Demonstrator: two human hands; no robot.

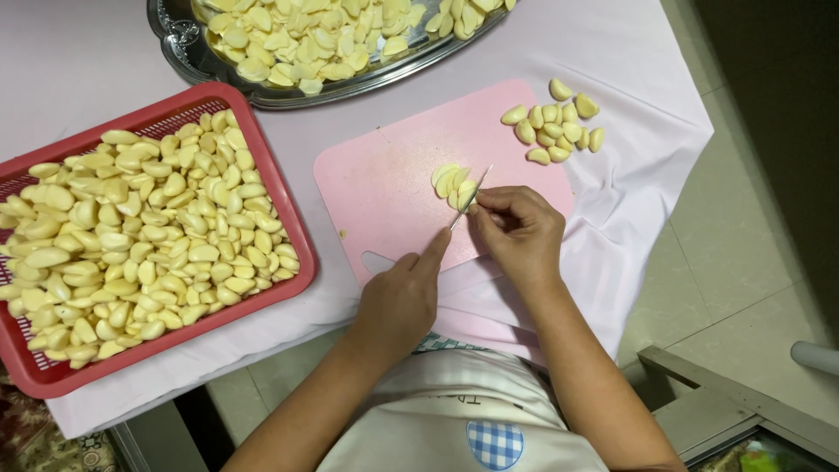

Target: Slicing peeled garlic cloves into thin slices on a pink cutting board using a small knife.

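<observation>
My left hand (pixel 400 297) grips a small knife (pixel 470 197), with the index finger stretched along its back. The thin blade points up and to the right, into a garlic clove (pixel 467 190) on the pink cutting board (pixel 384 188). My right hand (pixel 517 229) pinches that clove from the right, fingertips right beside the blade. Pale garlic slices (pixel 447 178) lie just left of the blade. A small pile of whole peeled cloves (pixel 556 129) sits at the board's far right corner.
A red plastic basket (pixel 275 188) full of peeled garlic cloves stands at the left. A silver metal tray (pixel 188 54) heaped with garlic lies at the top. A white cloth (pixel 638 105) covers the table. Tiled floor and a grey frame (pixel 743 404) show at the right.
</observation>
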